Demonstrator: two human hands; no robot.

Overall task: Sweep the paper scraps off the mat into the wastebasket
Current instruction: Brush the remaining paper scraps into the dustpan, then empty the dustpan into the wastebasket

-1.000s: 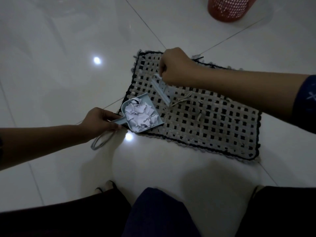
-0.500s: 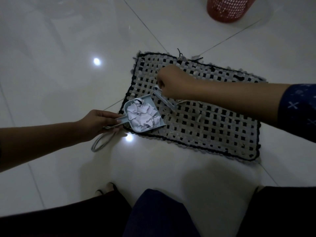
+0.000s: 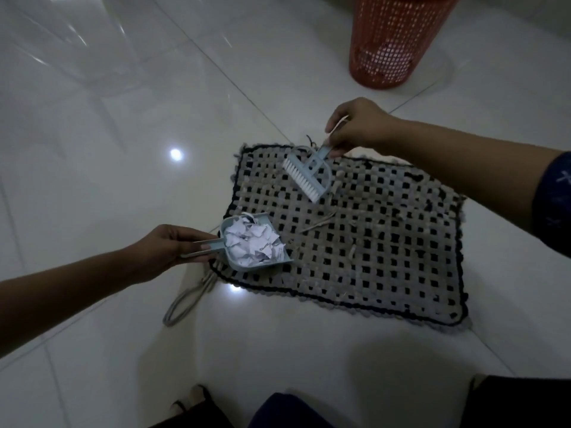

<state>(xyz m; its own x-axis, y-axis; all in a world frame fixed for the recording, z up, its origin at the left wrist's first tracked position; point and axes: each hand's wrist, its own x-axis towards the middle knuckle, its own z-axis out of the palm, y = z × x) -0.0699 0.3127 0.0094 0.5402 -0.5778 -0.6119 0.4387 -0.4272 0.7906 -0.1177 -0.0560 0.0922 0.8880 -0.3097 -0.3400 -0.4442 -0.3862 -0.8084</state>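
A woven grey-and-black mat (image 3: pixel 370 257) lies on the white tiled floor. My left hand (image 3: pixel 167 251) grips the handle of a small pale blue dustpan (image 3: pixel 256 267) at the mat's near left corner. White paper scraps (image 3: pixel 253 242) fill the pan. My right hand (image 3: pixel 358 128) holds a small blue hand brush (image 3: pixel 309 177) by its handle over the mat's far edge, white bristles pointing left and down. The orange mesh wastebasket (image 3: pixel 392 38) stands beyond the mat at the top.
A grey cord loop (image 3: pixel 185 304) trails from the mat's near left corner onto the floor. My knees and dark clothing (image 3: pixel 293 409) fill the bottom edge. Loose grey threads (image 3: pixel 324 223) lie on the mat's middle. Glossy tiles surround everything.
My right hand has pulled the brush away from the dustpan, back toward the mat's far edge. The view has tilted up, showing more of the wastebasket. The dustpan has stayed in place.
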